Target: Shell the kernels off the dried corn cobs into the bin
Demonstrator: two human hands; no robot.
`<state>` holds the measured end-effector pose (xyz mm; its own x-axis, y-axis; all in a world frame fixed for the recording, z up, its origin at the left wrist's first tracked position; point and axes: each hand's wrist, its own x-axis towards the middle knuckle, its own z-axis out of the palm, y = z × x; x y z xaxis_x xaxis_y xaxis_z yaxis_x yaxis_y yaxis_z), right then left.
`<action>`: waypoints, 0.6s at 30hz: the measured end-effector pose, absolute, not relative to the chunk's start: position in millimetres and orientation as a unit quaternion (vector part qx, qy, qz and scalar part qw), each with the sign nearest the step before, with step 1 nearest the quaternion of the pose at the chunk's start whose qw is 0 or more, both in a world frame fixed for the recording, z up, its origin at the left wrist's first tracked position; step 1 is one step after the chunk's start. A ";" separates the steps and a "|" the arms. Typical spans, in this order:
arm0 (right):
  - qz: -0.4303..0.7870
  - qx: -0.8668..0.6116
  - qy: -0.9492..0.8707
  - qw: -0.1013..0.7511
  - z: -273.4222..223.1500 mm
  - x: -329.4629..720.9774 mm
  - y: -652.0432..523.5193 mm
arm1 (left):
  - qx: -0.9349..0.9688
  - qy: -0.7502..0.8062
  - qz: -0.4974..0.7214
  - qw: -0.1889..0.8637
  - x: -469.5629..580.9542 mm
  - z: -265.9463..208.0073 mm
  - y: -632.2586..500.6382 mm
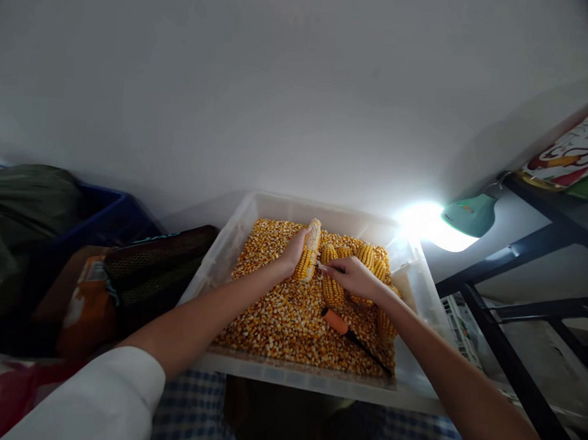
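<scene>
My left hand point(295, 249) is wrapped around a partly stripped corn cob point(311, 250), tilted upright, its upper part pale and bare, yellow kernels on the lower part. My right hand point(353, 275) is closed in a pinch close to the cob's lower right side. A small whitish bit shows at its fingertips, too small to name. Below and beside that hand lie several full ears of corn point(332, 291). Loose corn kernels point(274, 317) cover the bottom of a translucent plastic bin point(286, 372). A screwdriver-like tool with an orange and black handle point(336, 321) rests on the kernels.
A lit lamp with a green body point(472, 215) hangs from a dark metal rack point(494, 342) on the right. Left of the bin are a black mesh bag point(153, 268) and a blue crate point(119, 214). A pale wall point(280, 101) rises behind.
</scene>
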<state>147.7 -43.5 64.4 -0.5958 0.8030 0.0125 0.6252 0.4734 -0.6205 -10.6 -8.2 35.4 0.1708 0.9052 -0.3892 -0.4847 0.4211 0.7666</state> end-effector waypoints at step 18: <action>0.287 -0.428 -0.846 0.138 50.8 144.5 -44.2 | 0.357 0.466 0.510 0.629 -7.1 19.4 -6.1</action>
<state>144.5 -44.2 50.8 -0.5962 0.8027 -0.0119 0.6446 0.4698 -0.6031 -7.1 -6.1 19.4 0.0457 0.9741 -0.2214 -0.3087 0.2246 0.9243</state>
